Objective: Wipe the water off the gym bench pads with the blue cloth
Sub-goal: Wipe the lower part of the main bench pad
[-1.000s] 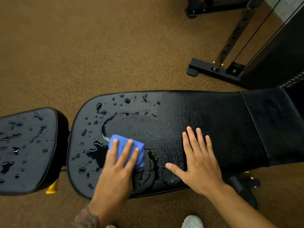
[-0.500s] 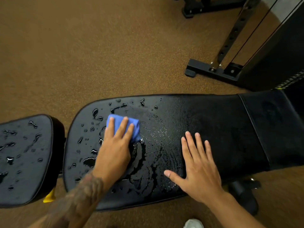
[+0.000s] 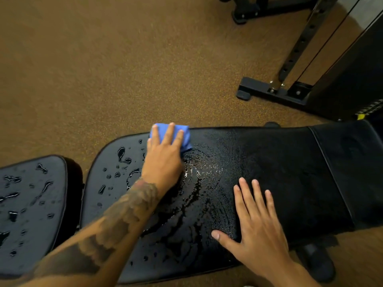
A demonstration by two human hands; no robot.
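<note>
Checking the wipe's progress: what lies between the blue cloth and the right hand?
In the head view, only the long pad, filmed with smeared water, lies between cloth and right hand.

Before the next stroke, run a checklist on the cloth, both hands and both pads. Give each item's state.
1. The blue cloth sits under the left hand, flat fingers pressing it: ok.
2. The cloth lies fully on the long pad: not ok, it sits at the far edge and seems to poke past it.
3. The right hand lies flat on the long pad, bracing: ok.
4. The long pad's left end is dry: not ok, water drops lie there.
5. The small pad is dry: not ok, it is wet all over.
6. The cloth can soak up more: cannot tell.
</note>
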